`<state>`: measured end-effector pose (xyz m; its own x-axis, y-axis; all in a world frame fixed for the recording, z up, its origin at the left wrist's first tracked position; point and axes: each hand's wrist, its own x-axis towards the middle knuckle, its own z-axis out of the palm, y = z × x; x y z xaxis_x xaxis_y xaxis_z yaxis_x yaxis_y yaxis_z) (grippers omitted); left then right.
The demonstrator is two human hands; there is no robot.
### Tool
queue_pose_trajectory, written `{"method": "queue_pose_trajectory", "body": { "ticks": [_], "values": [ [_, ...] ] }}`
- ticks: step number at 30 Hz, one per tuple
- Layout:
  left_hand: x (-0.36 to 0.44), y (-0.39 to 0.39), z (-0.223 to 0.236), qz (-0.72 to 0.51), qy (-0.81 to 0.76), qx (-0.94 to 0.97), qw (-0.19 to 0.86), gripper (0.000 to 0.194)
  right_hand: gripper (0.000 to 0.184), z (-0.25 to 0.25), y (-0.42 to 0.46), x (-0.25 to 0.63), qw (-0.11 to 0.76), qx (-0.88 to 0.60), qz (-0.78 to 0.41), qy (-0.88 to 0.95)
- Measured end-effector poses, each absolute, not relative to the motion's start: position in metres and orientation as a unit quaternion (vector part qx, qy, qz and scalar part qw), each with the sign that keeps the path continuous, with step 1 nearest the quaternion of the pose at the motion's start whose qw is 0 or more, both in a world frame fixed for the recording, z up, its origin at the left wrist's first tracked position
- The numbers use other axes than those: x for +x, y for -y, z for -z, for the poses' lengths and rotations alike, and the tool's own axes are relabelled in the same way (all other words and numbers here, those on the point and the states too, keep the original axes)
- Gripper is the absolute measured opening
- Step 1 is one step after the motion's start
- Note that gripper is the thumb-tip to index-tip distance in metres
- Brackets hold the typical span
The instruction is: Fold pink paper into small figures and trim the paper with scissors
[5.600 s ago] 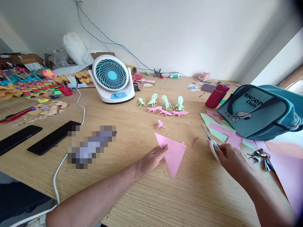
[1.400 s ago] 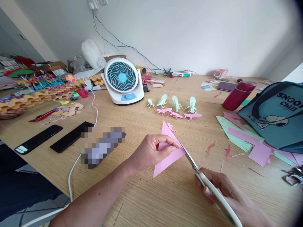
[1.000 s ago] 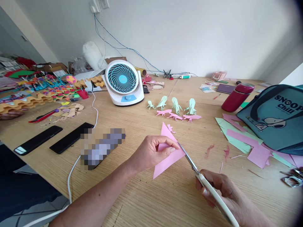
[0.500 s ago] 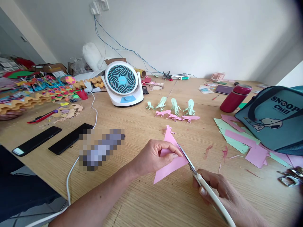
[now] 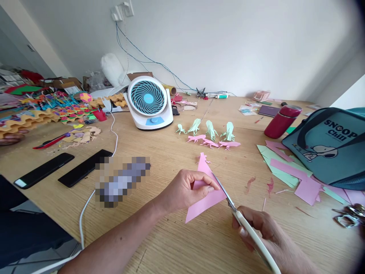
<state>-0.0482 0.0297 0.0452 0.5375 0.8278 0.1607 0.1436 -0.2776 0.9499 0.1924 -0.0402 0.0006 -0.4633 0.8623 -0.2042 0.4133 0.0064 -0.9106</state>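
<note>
Between thumb and fingers, my left hand (image 5: 188,190) pinches a pink sheet of folded paper (image 5: 205,203) above the table. White-handled scissors (image 5: 251,232) are gripped in my right hand (image 5: 265,232), their blades lying along the paper's right edge, close to my left fingertips. Whether the blades are fully closed I cannot tell. Just behind the paper's upper tip sits a small pink folded-paper figure (image 5: 207,159), partly hidden. Farther back stand several green paper figures (image 5: 211,130) and a row of pink paper figures (image 5: 211,142).
A white fan (image 5: 149,102) stands at the back. On the right are a teal bag (image 5: 327,148), a red flask (image 5: 282,121), pink and green paper pieces (image 5: 308,190) and keys (image 5: 349,217). Two black phones (image 5: 85,167) lie left; another person's hand (image 5: 13,139) shows at far left.
My right hand has brought the scissors from the right side to the paper. My left hand has turned the paper. Over the last half second, both hands are almost still.
</note>
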Motion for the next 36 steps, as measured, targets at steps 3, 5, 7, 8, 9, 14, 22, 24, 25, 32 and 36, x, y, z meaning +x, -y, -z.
{"method": "queue_pose_trajectory", "body": {
  "ticks": [3, 5, 7, 8, 9, 14, 22, 24, 25, 32, 36],
  "values": [
    [-0.0464, -0.0287, -0.0452, -0.347, -0.326, 0.723, 0.500, 0.017, 0.040, -0.0020, 0.0406, 0.1908, 0.213, -0.481, -0.529, 0.666],
    [-0.0442, -0.0273, -0.0448, -0.348, -0.321, 0.728, 0.497, 0.015, 0.038, -0.0034, 0.0407, 0.1894, 0.215, -0.487, -0.531, 0.659],
    [-0.0420, -0.0258, -0.0442, -0.346, -0.320, 0.732, 0.492, 0.014, 0.037, -0.0047, 0.0404, 0.1881, 0.218, -0.488, -0.532, 0.656],
    [-0.0411, -0.0251, -0.0439, -0.346, -0.320, 0.733, 0.490, 0.013, 0.037, -0.0053, 0.0402, 0.1875, 0.220, -0.488, -0.533, 0.655],
    [-0.0405, -0.0246, -0.0438, -0.345, -0.320, 0.734, 0.490, 0.013, 0.037, -0.0058, 0.0400, 0.1870, 0.222, -0.488, -0.533, 0.655],
    [-0.0401, -0.0241, -0.0439, -0.340, -0.323, 0.731, 0.495, 0.013, 0.038, -0.0070, 0.0400, 0.1857, 0.228, -0.481, -0.533, 0.658],
    [-0.0409, -0.0241, -0.0438, -0.339, -0.323, 0.729, 0.499, 0.013, 0.043, -0.0056, 0.0406, 0.1872, 0.221, -0.485, -0.533, 0.657],
    [-0.0414, -0.0240, -0.0442, -0.338, -0.319, 0.728, 0.505, 0.013, 0.044, -0.0044, 0.0405, 0.1875, 0.223, -0.486, -0.533, 0.656],
    [-0.0419, -0.0240, -0.0446, -0.337, -0.317, 0.727, 0.507, 0.013, 0.045, -0.0037, 0.0406, 0.1878, 0.224, -0.485, -0.536, 0.654],
    [-0.0456, -0.0294, -0.0449, -0.428, -0.312, 0.699, 0.481, 0.016, 0.047, -0.0020, 0.0413, 0.1886, 0.241, -0.480, -0.530, 0.656],
    [-0.0450, -0.0329, -0.0399, -0.471, -0.345, 0.663, 0.469, 0.009, 0.046, -0.0033, 0.0416, 0.1871, 0.236, -0.486, -0.520, 0.662]
  ]
}}
